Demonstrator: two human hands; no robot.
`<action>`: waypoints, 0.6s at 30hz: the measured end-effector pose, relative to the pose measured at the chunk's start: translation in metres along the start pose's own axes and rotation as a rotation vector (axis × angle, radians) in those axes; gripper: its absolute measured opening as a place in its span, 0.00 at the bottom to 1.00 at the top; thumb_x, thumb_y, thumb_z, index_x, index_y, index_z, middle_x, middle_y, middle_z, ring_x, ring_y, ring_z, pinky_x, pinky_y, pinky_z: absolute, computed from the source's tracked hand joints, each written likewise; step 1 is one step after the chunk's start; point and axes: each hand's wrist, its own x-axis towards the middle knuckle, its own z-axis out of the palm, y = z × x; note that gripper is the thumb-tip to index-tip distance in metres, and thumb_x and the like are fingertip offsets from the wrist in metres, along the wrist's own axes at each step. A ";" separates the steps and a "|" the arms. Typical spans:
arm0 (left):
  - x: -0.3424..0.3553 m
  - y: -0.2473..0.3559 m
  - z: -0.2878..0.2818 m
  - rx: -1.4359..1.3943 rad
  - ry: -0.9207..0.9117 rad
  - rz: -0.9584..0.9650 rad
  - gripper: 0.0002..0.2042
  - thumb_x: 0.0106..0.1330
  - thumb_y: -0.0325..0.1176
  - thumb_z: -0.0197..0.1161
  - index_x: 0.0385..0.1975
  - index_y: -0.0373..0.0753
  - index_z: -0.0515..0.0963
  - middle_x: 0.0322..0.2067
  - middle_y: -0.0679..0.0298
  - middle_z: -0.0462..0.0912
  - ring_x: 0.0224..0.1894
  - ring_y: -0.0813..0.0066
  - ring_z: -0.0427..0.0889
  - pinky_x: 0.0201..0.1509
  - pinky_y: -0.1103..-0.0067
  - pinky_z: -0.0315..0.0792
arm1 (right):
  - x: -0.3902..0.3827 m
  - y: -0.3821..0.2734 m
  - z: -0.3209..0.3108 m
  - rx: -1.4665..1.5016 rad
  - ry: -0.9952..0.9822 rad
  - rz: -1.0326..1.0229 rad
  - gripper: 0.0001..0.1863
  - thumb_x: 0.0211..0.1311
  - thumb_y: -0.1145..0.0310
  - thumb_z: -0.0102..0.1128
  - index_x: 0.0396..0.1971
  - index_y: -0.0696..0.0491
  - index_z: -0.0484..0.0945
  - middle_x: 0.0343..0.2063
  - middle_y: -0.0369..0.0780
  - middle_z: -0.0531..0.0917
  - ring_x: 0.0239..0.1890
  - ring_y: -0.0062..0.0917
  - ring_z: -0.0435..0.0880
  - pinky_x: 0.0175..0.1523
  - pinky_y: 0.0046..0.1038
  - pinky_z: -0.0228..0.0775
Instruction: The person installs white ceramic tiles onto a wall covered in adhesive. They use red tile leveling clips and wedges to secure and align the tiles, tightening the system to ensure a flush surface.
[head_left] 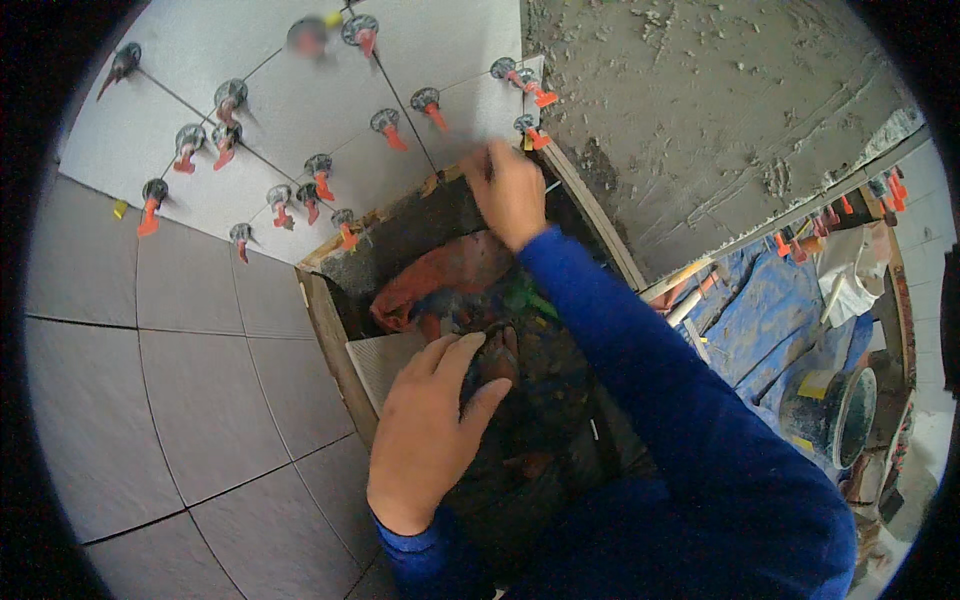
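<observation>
My right hand (505, 190) is at the bottom edge of the white tiles (290, 140), its fingers curled together and slightly blurred; what they hold, if anything, I cannot make out. The tiles carry several levelling clips with red handles (390, 130). My left hand (425, 420) is lower, over the dark recess, fingers loosely curved and apart, holding nothing. Beneath it lie dark debris, a dusty red bag or cloth (430, 275), green scraps (530, 298) and a light ribbed panel (380, 370).
Grey tiles (200, 410) cover the left side. A mortar-coated surface (700, 120) is at upper right, edged with boards (590, 205). Beyond it lie a blue tarp (740, 300), a white sack (845, 260), a bucket (825, 415) and more red clips (895, 190).
</observation>
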 end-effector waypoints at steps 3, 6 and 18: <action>0.007 -0.008 0.003 0.019 -0.014 -0.036 0.22 0.66 0.39 0.67 0.57 0.36 0.76 0.54 0.45 0.80 0.57 0.43 0.78 0.60 0.62 0.73 | -0.089 0.005 -0.035 0.144 -0.208 0.049 0.09 0.64 0.63 0.65 0.34 0.53 0.78 0.30 0.48 0.86 0.32 0.49 0.85 0.36 0.47 0.76; 0.013 -0.017 0.009 0.015 -0.040 -0.086 0.23 0.66 0.40 0.68 0.57 0.36 0.76 0.54 0.45 0.80 0.56 0.44 0.79 0.60 0.62 0.73 | -0.162 0.001 -0.080 0.213 -0.264 0.139 0.09 0.63 0.65 0.68 0.33 0.54 0.78 0.28 0.47 0.85 0.29 0.45 0.86 0.34 0.41 0.77; 0.035 -0.034 0.031 0.014 -0.012 -0.100 0.18 0.64 0.37 0.68 0.49 0.31 0.80 0.44 0.44 0.84 0.49 0.41 0.81 0.52 0.60 0.75 | -0.114 -0.005 -0.224 0.205 0.175 0.137 0.14 0.57 0.73 0.76 0.30 0.54 0.74 0.19 0.39 0.80 0.18 0.22 0.77 0.26 0.24 0.67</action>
